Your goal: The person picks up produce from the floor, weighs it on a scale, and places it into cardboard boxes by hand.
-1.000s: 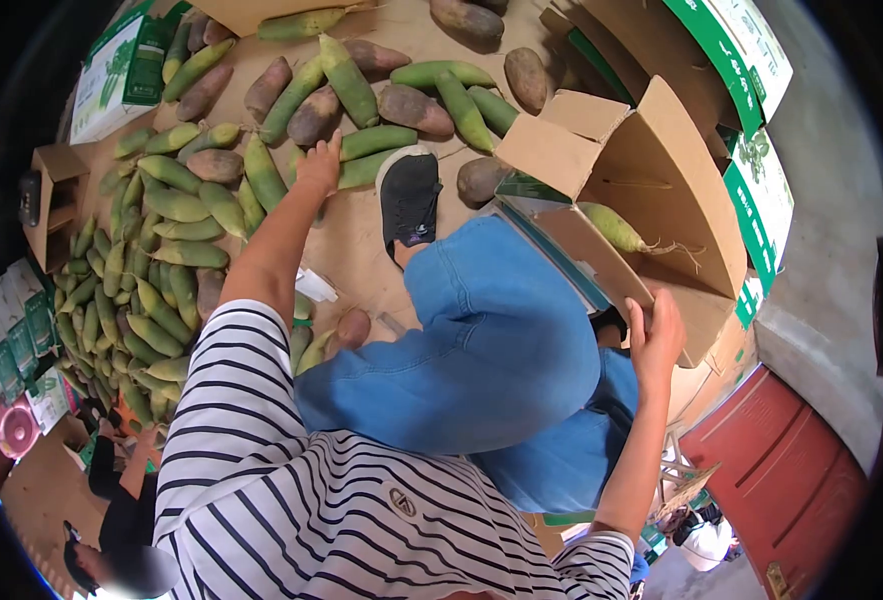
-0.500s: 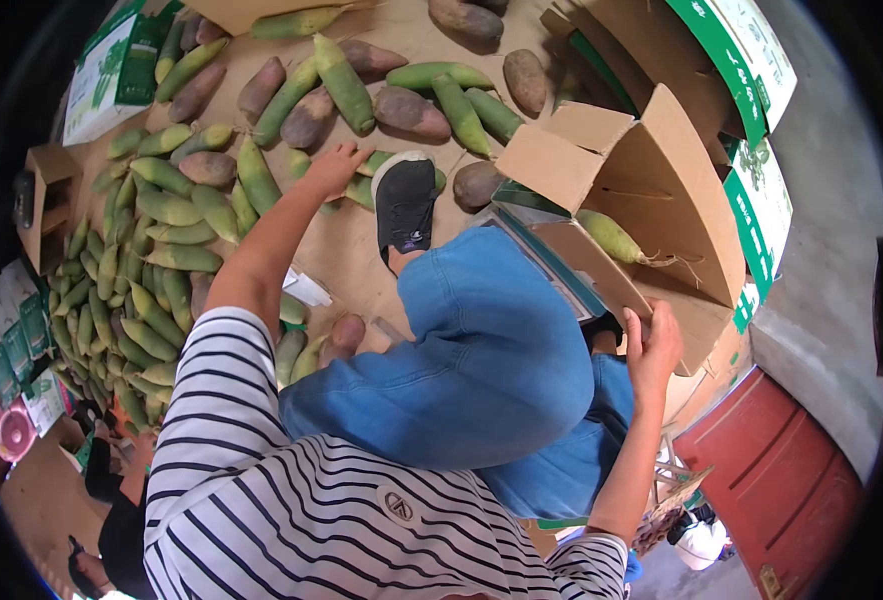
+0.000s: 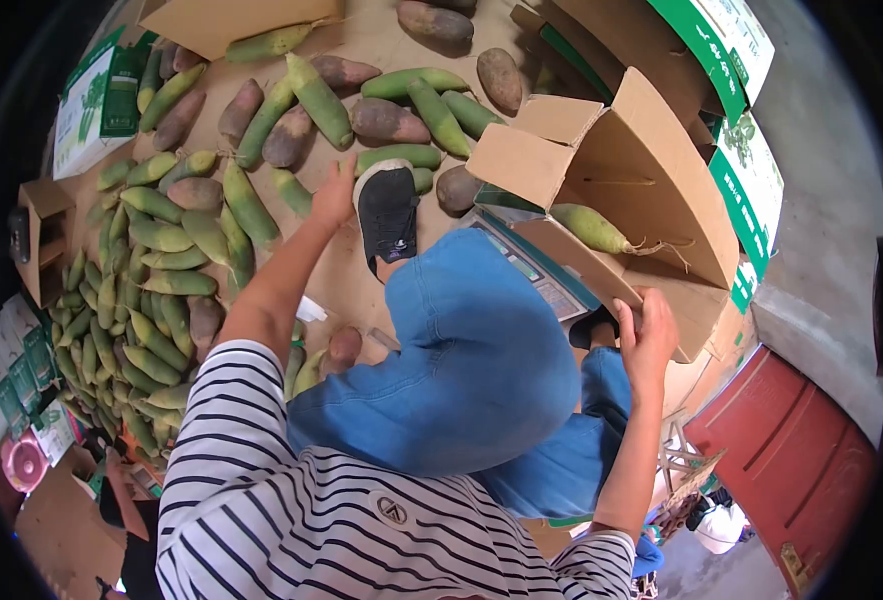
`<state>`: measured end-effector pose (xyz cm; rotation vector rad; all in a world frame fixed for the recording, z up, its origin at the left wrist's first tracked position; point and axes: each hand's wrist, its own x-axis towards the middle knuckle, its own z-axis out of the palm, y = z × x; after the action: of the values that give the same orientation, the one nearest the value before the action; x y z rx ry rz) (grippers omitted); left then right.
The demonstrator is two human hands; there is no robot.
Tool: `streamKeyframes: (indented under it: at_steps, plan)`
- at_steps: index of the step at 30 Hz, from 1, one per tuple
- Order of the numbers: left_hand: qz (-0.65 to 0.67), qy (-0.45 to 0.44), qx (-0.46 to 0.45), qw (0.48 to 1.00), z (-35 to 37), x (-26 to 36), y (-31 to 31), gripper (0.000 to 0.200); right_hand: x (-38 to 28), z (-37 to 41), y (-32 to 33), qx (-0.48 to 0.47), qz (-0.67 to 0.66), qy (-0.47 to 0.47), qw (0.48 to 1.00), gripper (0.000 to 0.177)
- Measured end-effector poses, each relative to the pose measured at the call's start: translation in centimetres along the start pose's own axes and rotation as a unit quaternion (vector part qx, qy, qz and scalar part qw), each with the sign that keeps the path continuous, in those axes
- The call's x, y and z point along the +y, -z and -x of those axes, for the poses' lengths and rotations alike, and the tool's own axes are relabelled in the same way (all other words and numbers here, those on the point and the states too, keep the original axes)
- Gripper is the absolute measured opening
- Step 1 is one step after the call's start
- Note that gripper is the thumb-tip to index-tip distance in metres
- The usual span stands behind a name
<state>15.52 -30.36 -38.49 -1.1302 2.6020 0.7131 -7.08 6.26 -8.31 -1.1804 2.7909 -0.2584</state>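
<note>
My left hand (image 3: 335,192) is low over the cardboard-covered floor, beside the dark shoe. Its fingers look stretched out, with nothing visible in them. Just beyond the fingertips lies a green radish (image 3: 398,157), partly behind the shoe; another green radish (image 3: 292,190) is left of the hand. My right hand (image 3: 647,335) grips the near edge of an open cardboard box (image 3: 676,200), thumb and fingers closed over the wall. Inside this tilted box rests one pale green radish (image 3: 589,227) with long thin roots.
A large heap of green radishes (image 3: 151,350) spreads along the left. Reddish-purple radishes (image 3: 389,120) lie among green ones ahead. A flat digital scale (image 3: 536,270) sits beside the box. Printed green-and-white cartons (image 3: 751,200) stand at right; a red door (image 3: 781,450) is behind them.
My left hand has drawn back slightly and turned, its fingers now pointing more away from me. My right hand stays on the box edge. The whole view has shifted a little.
</note>
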Motion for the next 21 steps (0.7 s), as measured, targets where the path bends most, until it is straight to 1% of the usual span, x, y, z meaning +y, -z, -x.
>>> streamKeyframes:
  at_steps: [1, 2, 4, 7, 8, 10, 11, 12, 13, 14, 15, 18, 19, 21]
  plan:
    - [-0.004, -0.006, 0.014, 1.0, -0.4, 0.3, -0.6, 0.079, 0.1, 0.0, 0.0, 0.003, -0.001, -0.001, 1.0, 0.023]
    - [0.009, -0.004, 0.003, 1.0, -0.6, 0.4, -1.0, 0.078, 0.1, 0.1, 0.0, 0.002, -0.003, -0.001, 1.0, 0.022]
    - [0.026, 0.003, -0.013, 1.0, -0.7, 0.8, 0.5, 0.076, 0.0, 0.3, -0.2, -0.003, -0.008, -0.006, 1.0, 0.022]
    - [-0.038, -0.033, -0.052, 0.997, -0.4, 0.5, 2.0, 0.067, -0.1, 0.2, -0.1, -0.01, -0.012, -0.02, 1.0, 0.022]
    - [-0.087, -0.051, 0.016, 0.995, -0.2, -0.7, 1.6, 0.066, -0.1, 0.3, -0.1, -0.012, -0.013, -0.022, 1.0, 0.021]
    - [-0.184, -0.086, 0.146, 0.968, 1.0, -2.8, 1.2, 0.065, -0.1, 0.6, -0.1, -0.015, -0.014, -0.023, 1.0, 0.021]
    - [-0.164, -0.054, 0.22, 0.96, 1.8, -3.9, 1.1, 0.058, 0.0, 0.6, -0.1, -0.015, -0.015, -0.02, 1.0, 0.021]
    - [-0.109, 0.038, 0.224, 0.968, 2.7, -4.1, 1.5, 0.058, -0.1, 0.4, -0.2, -0.011, -0.015, -0.017, 1.0, 0.02]
    - [-0.052, 0.13, 0.229, 0.963, 3.4, -4.2, 2.0, 0.057, -0.3, 0.3, 0.0, -0.014, -0.015, -0.021, 1.0, 0.02]
    - [0.006, 0.223, 0.232, 0.947, 4.1, -4.7, 2.3, 0.057, -0.4, 0.3, -0.1, -0.015, -0.015, -0.023, 0.999, 0.021]
    - [0.013, 0.3, 0.216, 0.929, 4.5, -5.7, 2.4, 0.057, -0.5, 0.4, -0.1, -0.019, -0.014, -0.027, 0.999, 0.021]
    - [-0.049, 0.322, 0.301, 0.896, 7.3, -8.7, 2.5, 0.059, -0.4, 0.4, 0.0, -0.02, -0.011, -0.028, 0.999, 0.021]
    - [-0.035, 0.369, 0.248, 0.895, 8.3, -8.9, 3.3, 0.066, -0.3, 0.4, -0.1, -0.018, -0.01, -0.029, 0.999, 0.021]
    - [0.074, 0.395, 0.162, 0.901, 8.9, -11.9, 2.0, 0.076, -0.1, 0.5, -0.4, -0.012, -0.009, -0.028, 0.999, 0.022]
